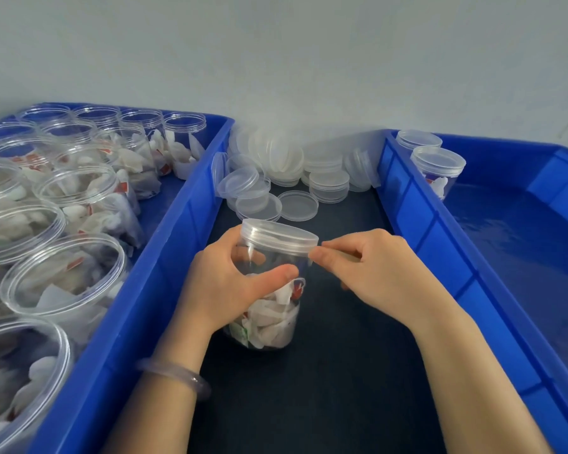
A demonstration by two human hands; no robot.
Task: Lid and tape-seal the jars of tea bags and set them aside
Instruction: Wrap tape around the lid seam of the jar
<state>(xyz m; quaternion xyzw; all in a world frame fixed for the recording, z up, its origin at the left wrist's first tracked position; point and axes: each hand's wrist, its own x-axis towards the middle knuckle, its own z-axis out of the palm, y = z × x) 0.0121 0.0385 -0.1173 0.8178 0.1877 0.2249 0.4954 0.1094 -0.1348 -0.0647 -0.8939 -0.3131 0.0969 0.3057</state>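
Between the left bin point(164, 290) and the right bin point(440, 244), on the dark table point(341, 371), a clear jar point(269, 309) of tea bags stands upright with its lid point(279, 235) on. Left hand point(223, 290) grips the jar's body below the lid, thumb across the near side, fingers round the far side. Right hand point(374, 270) sits at the lid's right edge, thumb and forefinger pinched narrow against the rim; whether anything lies between them cannot be told. Loose lids point(295, 165) are heaped behind the jar. Open jars point(76, 191) fill the left bin; two lidded jars point(438, 165) stand in the right bin's far corner.
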